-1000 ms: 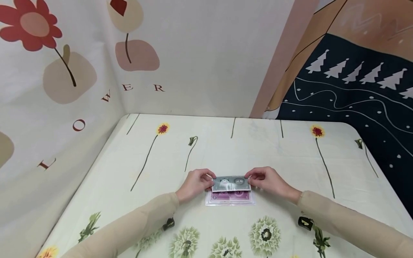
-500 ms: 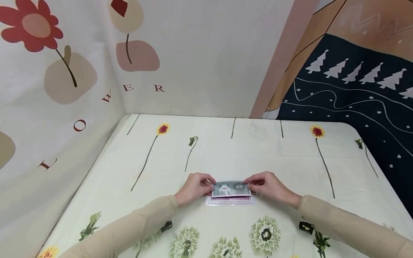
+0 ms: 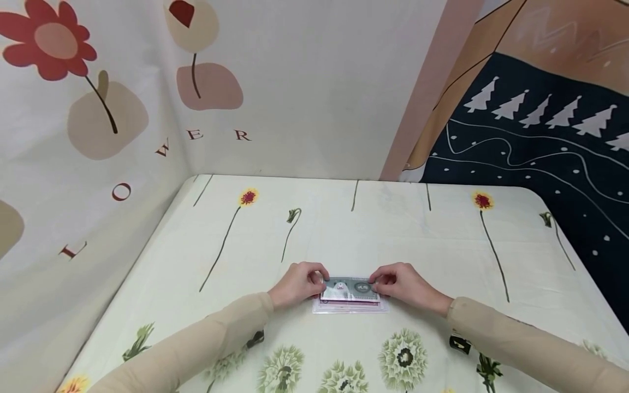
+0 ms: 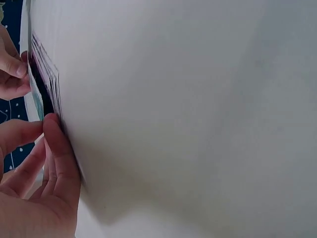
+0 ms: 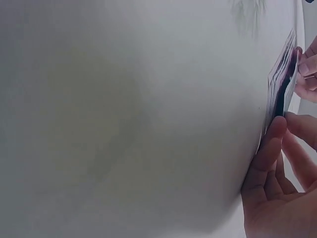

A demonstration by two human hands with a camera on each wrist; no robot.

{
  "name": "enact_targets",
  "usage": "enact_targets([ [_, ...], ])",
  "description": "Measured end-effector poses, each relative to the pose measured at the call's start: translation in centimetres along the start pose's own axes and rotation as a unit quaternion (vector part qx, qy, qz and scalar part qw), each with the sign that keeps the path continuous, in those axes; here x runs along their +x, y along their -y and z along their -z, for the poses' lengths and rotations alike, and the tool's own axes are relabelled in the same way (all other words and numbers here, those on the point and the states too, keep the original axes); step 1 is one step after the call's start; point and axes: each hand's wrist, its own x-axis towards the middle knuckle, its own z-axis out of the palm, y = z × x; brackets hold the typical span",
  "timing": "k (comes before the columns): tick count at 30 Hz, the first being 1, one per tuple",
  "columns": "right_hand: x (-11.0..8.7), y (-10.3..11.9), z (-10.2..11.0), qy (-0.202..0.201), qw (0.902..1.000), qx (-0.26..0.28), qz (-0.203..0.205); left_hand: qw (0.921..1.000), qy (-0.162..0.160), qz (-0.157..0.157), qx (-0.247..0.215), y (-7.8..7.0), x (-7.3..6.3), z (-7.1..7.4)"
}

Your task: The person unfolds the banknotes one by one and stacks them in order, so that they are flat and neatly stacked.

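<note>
A grey-green banknote (image 3: 350, 290) is stretched between both hands in the head view. My left hand (image 3: 298, 285) pinches its left end between thumb and finger, and my right hand (image 3: 405, 285) pinches the right end the same way. Beneath the note lies a stack of clear sleeves (image 3: 350, 310) with a purple note inside, mostly covered now. Both wrist views show the banknote (image 4: 36, 94) held slightly above the layered stack (image 5: 279, 79), with a dark gap between them. The stack rests on the tablecloth.
The table has a white flower-printed cloth (image 3: 393, 234). A pale curtain with printed flowers and letters (image 3: 304, 82) hangs behind and to the left. A dark cloth with white trees (image 3: 540, 147) hangs at the right.
Both hands have brought the grey-green banknote nearer to me and lower over the stack, covering most of the purple note. Over the last half second it shifted slightly left.
</note>
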Motion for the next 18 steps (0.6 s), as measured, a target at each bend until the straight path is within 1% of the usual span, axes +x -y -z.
enact_targets([
  [6, 0.36, -0.18, -0.17, 0.005, 0.9998, -0.012, 0.014, 0.999, 0.03, 0.014, 0.029, -0.28, 0.4, 0.27],
  [10, 0.39, -0.31, -0.39, 0.005, 0.9997, -0.017, 0.019, 0.9978, 0.05, 0.023, 0.037, -0.27, 0.49, 0.24],
  [15, 0.23, -0.55, -0.6, 0.001, 0.9995, -0.019, 0.024, 0.9978, 0.059, 0.021, 0.021, 0.17, 0.47, 0.2],
  [18, 0.21, -0.68, -0.56, -0.001, 0.9996, -0.004, 0.029, 0.998, 0.061, 0.018, 0.005, 0.52, 0.39, 0.36],
])
